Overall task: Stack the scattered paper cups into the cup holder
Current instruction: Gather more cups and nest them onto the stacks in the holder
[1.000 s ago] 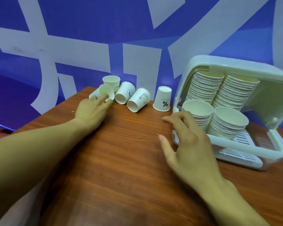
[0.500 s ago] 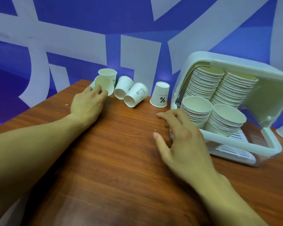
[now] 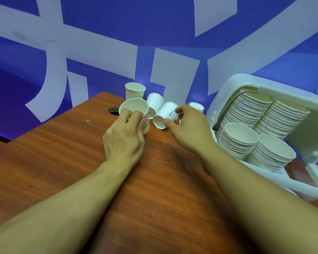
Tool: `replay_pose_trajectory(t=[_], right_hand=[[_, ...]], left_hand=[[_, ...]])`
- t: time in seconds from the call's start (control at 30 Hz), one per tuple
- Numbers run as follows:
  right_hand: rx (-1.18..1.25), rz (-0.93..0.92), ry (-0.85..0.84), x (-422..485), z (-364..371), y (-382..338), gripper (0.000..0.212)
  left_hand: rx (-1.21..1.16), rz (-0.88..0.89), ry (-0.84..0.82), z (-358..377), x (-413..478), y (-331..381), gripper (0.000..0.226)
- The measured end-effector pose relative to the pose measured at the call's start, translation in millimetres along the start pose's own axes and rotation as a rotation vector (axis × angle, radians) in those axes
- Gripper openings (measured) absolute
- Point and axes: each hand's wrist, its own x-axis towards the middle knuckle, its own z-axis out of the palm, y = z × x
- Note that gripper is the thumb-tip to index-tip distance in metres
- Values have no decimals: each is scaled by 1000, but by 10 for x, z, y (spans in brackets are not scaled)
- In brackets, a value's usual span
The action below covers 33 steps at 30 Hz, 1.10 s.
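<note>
My left hand (image 3: pixel 125 138) grips a white paper cup (image 3: pixel 134 109) upright, its mouth facing me, near the table's far edge. My right hand (image 3: pixel 187 129) curls round a cup with a drawing (image 3: pixel 165 114) that lies on its side, thumb near its rim. Behind them an upright cup (image 3: pixel 135 90) stands at the back, another cup (image 3: pixel 154 105) lies on its side, and an upside-down cup (image 3: pixel 196 107) peeks out behind my right hand. The white cup holder (image 3: pixel 228 88) at the right holds several stacks of cups (image 3: pixel 240 136).
The wooden table (image 3: pixel 62 162) has a round cable hole (image 3: pixel 113 110) just left of the held cup. A blue and white wall stands close behind the cups. The holder's lid is open and tilted back at the right.
My left hand has taken hold of the leftmost cup and stood it up. My right hand has moved from beside the holder forward to the lying cup with the drawing.
</note>
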Motion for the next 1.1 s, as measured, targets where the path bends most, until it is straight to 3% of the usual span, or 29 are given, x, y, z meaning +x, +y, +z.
replay_pose_trajectory(t=[0.17, 0.3, 0.47, 0.53, 0.6, 0.7, 0.83, 1.1], right_hand=[[13, 169, 4, 598, 332, -36, 53], [-38, 296, -44, 740, 534, 51, 74], [14, 318, -25, 717, 559, 95, 84], [24, 307, -25, 660, 501, 73, 69], [53, 263, -7, 546, 421, 24, 40], [29, 105, 120, 179, 252, -85, 17], [47, -151, 350, -541, -106, -115, 9], [158, -136, 488, -1025, -967, 366, 2]], left_hand=[[-112, -8, -38, 56, 58, -122, 17], [-138, -34, -44, 60, 67, -137, 18], [-160, -41, -43, 78, 65, -164, 18], [-158, -40, -42, 82, 68, -164, 19], [-164, -38, -48, 84, 66, -171, 19], [-178, -32, -55, 76, 61, -173, 18], [-201, 10, -72, 57, 49, -166, 12], [-134, 51, -61, 82, 35, -157, 10]])
